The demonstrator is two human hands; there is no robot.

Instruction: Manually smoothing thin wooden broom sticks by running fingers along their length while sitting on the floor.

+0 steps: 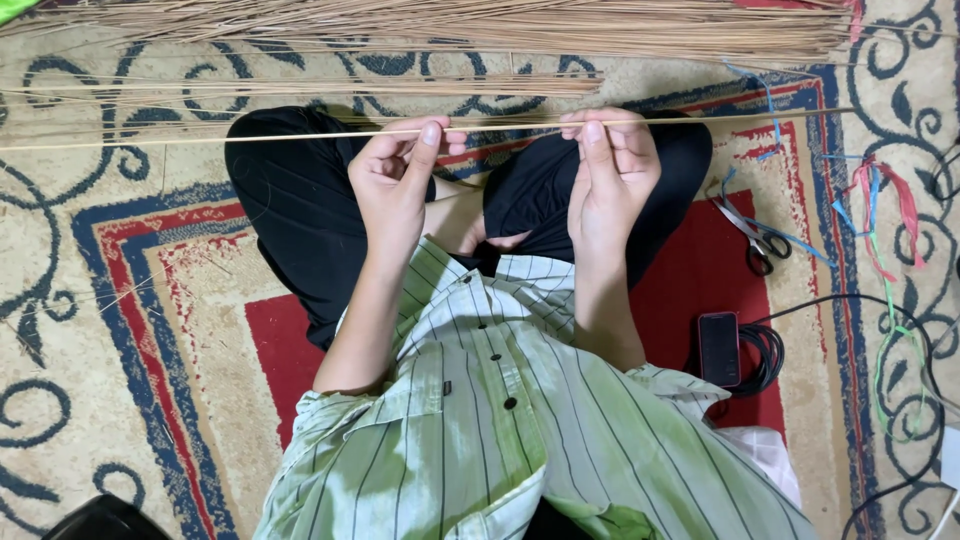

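Both hands are up over the crossed legs, and one long thin stick (300, 136) runs level between them, stretching far out to the person's left across the patterned rug (120, 330). The left hand (395, 185) pinches it between thumb and forefinger, other fingers curled in; the right hand (612, 170) is closed on it the same way. Just this one stick is in hand, while a big loose bundle of sticks (480, 25) lies beyond the knees, with a smaller spread (300, 88) nearer, so most looks unworked (I see no finished piece anywhere). Scissors (750, 235), coloured strings (885, 215) and a phone (718, 348) wait untouched at the right.
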